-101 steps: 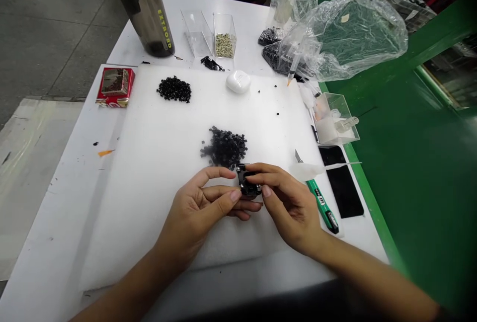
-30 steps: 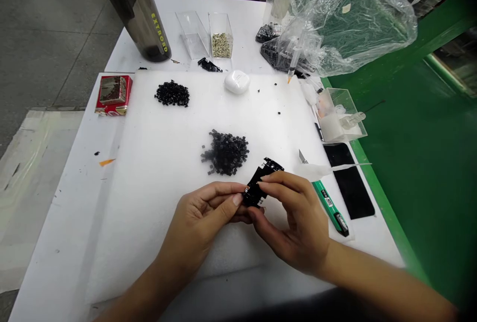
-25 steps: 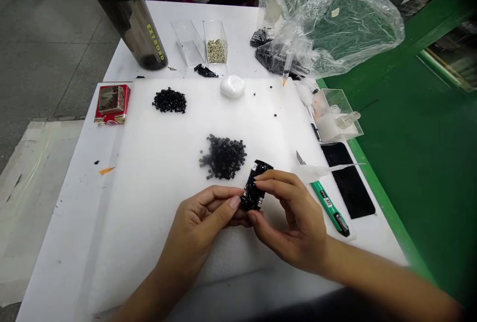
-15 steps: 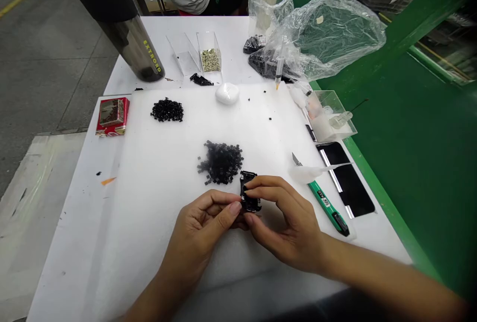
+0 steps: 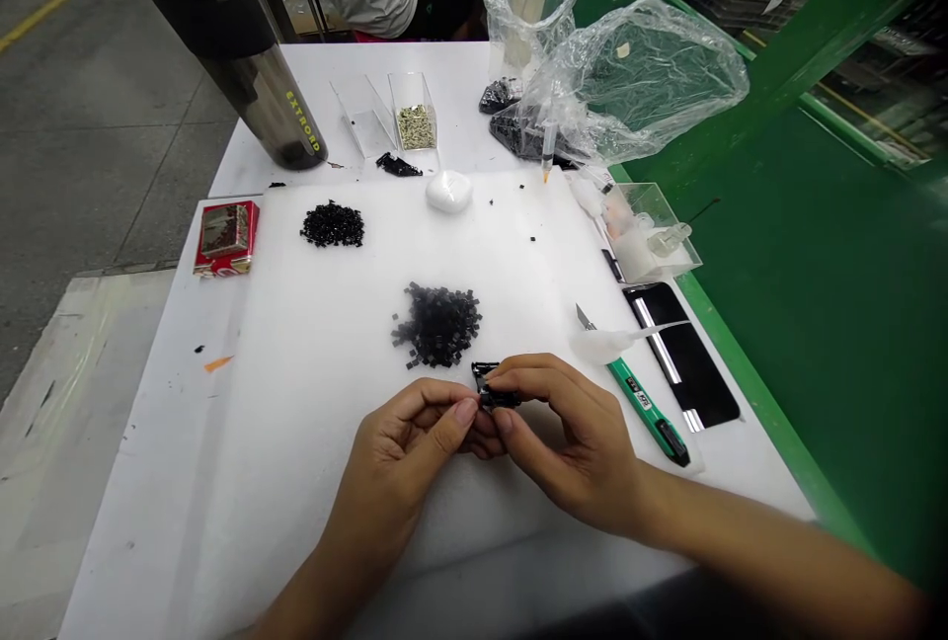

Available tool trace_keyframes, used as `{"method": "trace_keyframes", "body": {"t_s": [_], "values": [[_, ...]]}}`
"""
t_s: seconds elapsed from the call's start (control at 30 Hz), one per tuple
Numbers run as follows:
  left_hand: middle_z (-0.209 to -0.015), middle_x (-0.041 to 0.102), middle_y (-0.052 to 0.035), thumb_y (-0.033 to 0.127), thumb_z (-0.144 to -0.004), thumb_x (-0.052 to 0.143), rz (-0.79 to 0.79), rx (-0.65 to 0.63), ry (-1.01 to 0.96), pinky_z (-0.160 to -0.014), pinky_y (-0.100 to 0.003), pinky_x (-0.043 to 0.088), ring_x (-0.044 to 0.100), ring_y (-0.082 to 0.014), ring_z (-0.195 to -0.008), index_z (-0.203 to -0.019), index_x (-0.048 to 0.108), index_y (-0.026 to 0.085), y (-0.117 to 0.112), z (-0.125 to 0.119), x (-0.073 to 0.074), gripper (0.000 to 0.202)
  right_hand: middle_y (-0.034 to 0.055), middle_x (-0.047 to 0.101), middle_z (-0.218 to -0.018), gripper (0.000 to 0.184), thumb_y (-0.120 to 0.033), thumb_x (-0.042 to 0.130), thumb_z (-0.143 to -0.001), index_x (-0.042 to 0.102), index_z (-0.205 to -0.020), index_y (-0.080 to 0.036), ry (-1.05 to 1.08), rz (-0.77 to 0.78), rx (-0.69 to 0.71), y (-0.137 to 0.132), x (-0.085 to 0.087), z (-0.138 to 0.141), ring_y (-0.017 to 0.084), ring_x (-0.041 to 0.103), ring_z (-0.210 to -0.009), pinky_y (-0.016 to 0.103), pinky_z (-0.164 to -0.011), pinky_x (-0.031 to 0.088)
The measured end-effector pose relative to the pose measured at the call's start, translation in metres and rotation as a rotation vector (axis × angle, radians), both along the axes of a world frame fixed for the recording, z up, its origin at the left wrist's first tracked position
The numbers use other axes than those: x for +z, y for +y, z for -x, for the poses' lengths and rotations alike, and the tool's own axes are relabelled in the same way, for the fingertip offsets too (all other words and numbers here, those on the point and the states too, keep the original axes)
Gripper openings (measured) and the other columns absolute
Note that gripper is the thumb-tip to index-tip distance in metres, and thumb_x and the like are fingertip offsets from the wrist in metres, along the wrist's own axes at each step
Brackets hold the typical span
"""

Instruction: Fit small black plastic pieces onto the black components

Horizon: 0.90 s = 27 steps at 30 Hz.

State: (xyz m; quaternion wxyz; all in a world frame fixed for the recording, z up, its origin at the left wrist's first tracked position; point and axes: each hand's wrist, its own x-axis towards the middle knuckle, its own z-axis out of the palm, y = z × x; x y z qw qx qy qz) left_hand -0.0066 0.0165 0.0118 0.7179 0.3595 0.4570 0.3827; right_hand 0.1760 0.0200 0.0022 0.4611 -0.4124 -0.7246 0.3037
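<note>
A small black plastic part (image 5: 489,387) is held between my two hands above the white mat (image 5: 311,324). My left hand (image 5: 415,442) pinches its left edge with thumb and forefinger. Closed on its right side, my right hand (image 5: 570,433) has fingers over the top and the thumb beneath; they hide much of the part. Just beyond lies a pile of small dark square pieces (image 5: 438,326). A second pile of shiny black bits (image 5: 332,225) sits farther back on the left.
To the right lie a green craft knife (image 5: 641,398), a black phone-like slab (image 5: 688,354) and a clear box (image 5: 648,235). Behind are a white lump (image 5: 448,192), a bin of gold-coloured pieces (image 5: 415,126), plastic bags (image 5: 637,77) and a tall bottle (image 5: 267,97). A red box (image 5: 226,240) sits left.
The black part has tipped in my fingers, from showing its long face upright to a foreshortened, flatter view. My hands stay in nearly the same place.
</note>
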Motion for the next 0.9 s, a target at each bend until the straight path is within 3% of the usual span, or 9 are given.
{"method": "trace_keyframes", "body": {"t_s": [0.43, 0.67, 0.9], "values": [[-0.081, 0.070, 0.0010, 0.034, -0.094, 0.064, -0.015, -0.011, 0.008, -0.077, -0.022, 0.056, 0.065, -0.0118, -0.080, -0.091, 0.070, 0.021, 0.0005, -0.0011, 0.0050, 0.015, 0.0059, 0.067, -0.104, 0.026, -0.010, 0.062, -0.088, 0.063, -0.114, -0.017, -0.016, 0.024, -0.005, 0.0012, -0.0001, 0.0001, 0.013, 0.065, -0.095, 0.026, -0.082, 0.058], [-0.083, 0.070, 0.0000, 0.034, -0.094, 0.063, 0.000, -0.015, 0.003, -0.079, -0.024, 0.056, 0.064, -0.0128, -0.082, -0.095, 0.071, 0.022, -0.0006, -0.0005, 0.0032, 0.014, 0.0074, 0.063, -0.109, 0.038, -0.008, 0.062, -0.089, 0.060, -0.126, -0.017, 0.000, 0.012, 0.024, -0.0007, 0.0000, -0.0009, 0.013, 0.064, -0.094, 0.025, -0.081, 0.058], [-0.084, 0.070, -0.0009, 0.035, -0.095, 0.061, -0.030, -0.018, 0.072, -0.077, -0.023, 0.055, 0.064, -0.0127, -0.079, -0.098, 0.071, 0.021, -0.0008, 0.0002, 0.0046, 0.017, 0.0072, 0.056, -0.106, 0.040, -0.004, 0.060, -0.089, 0.062, -0.126, -0.018, -0.015, -0.042, 0.016, -0.0020, -0.0023, -0.0007, 0.013, 0.062, -0.093, 0.026, -0.078, 0.057]]}}
